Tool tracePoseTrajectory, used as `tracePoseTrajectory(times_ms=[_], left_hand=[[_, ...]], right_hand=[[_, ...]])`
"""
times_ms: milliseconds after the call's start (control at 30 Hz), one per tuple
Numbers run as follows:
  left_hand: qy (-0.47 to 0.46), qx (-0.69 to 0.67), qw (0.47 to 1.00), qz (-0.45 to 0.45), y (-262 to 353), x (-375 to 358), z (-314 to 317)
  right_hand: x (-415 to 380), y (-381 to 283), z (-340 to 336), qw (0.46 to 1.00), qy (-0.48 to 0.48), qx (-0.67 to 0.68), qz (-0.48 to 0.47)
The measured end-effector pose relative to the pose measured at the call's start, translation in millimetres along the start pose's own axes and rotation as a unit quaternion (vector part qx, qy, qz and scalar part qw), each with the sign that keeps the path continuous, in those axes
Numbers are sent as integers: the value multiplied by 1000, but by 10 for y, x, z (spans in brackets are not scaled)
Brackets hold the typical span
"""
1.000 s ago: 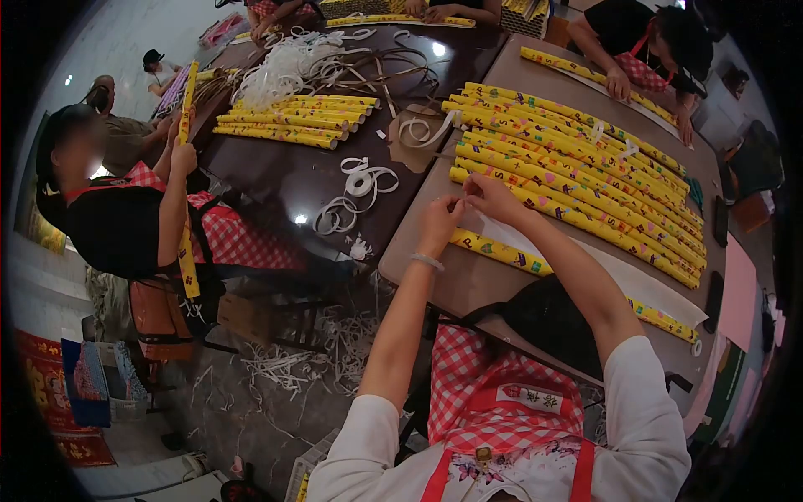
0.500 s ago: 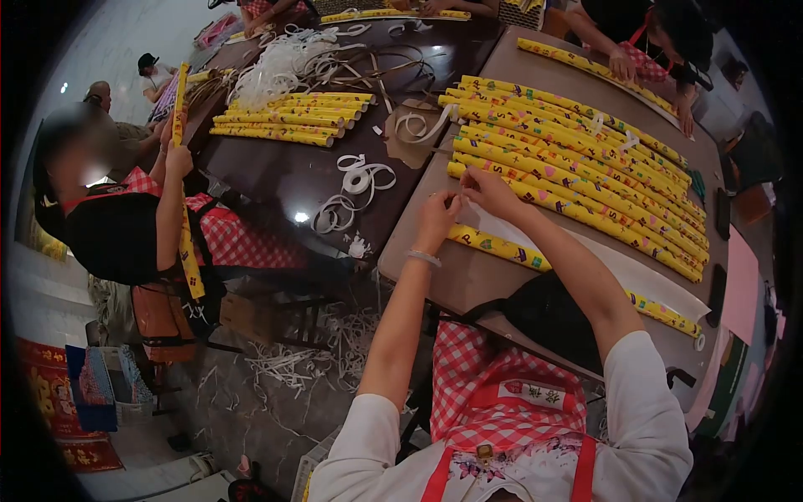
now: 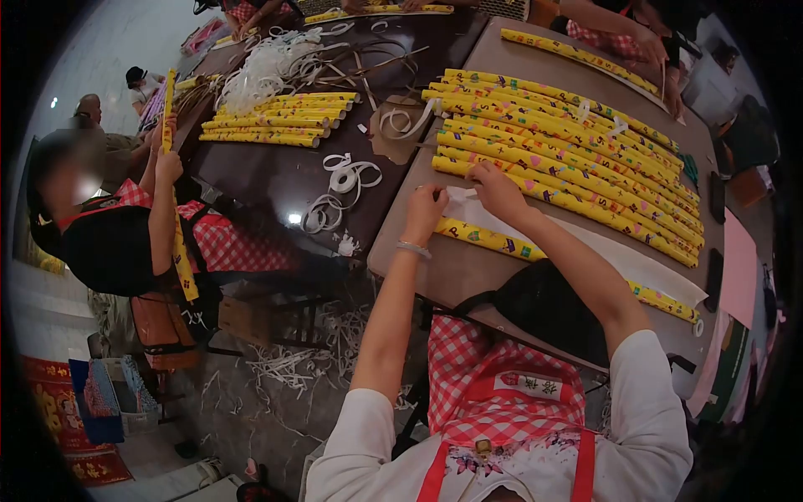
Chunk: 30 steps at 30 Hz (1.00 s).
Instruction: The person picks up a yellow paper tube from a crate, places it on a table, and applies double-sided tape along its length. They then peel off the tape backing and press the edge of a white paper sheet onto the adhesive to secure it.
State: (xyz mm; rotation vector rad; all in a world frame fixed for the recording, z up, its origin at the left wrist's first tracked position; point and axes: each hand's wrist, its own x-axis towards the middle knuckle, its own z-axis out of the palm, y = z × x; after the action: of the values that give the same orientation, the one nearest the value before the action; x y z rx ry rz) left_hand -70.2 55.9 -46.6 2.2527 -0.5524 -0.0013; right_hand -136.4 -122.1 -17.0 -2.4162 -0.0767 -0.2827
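A yellow patterned paper roll (image 3: 499, 243) lies crosswise on the brown table in front of me, its loose edge spread out as a white-backed sheet (image 3: 577, 240). My left hand (image 3: 425, 211) is at the sheet's left corner, thumb and fingers pinched together. To its right, my right hand (image 3: 497, 189) is over the sheet's far edge, close to the nearest roll of the row, with its fingers bent in a pinch. What either pinch contains is too small to make out. Beyond my hands several finished-looking yellow rolls (image 3: 569, 188) lie side by side.
A black bag (image 3: 544, 305) lies at the table's near edge. White tape rolls (image 3: 343, 181), stacked yellow rolls (image 3: 268, 125) and a heap of white strips (image 3: 263, 75) are on the dark table. At left a person (image 3: 100, 226) holds an upright yellow roll; others work at the far side.
My hands have moved apart: the left slightly down and left, the right a little to the right. The whole view has shifted slightly. The far-right person's hand has lifted from their roll.
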Motion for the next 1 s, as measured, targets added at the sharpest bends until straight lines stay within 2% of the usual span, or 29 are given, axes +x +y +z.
tracePoseTrajectory(times_ms=[133,233,500,600,633,733,800,867,900,967,1000], left_hand=[[-34,16,999,-34,73,27,-52],[-38,11,999,-38,140,30,-68],[-2,126,992,-27,311,-34,-26],[-8,169,985,-36,222,-62,13],[38,132,990,-32,63,-81,72],[123,71,990,0,252,-272,-27],[187,98,974,79,368,-417,-83],[134,125,974,129,447,-596,-101],[74,124,978,148,425,-640,-103],[17,94,988,123,306,-682,-3],[9,145,970,195,371,-646,-30]], right_hand=[[-228,39,-171,999,11,-33,2],[-403,57,-356,997,9,-45,59],[-796,286,-575,996,55,71,11],[-851,228,-659,991,74,101,39],[-906,184,-739,991,79,100,45],[-1257,-36,-1135,993,97,61,36],[-1687,-68,-1431,994,89,10,70],[-2210,99,-1649,987,106,-32,120],[-2494,174,-1751,980,115,-62,149],[-3004,360,-1938,970,125,-88,190],[-3196,445,-2017,967,126,-96,199]])
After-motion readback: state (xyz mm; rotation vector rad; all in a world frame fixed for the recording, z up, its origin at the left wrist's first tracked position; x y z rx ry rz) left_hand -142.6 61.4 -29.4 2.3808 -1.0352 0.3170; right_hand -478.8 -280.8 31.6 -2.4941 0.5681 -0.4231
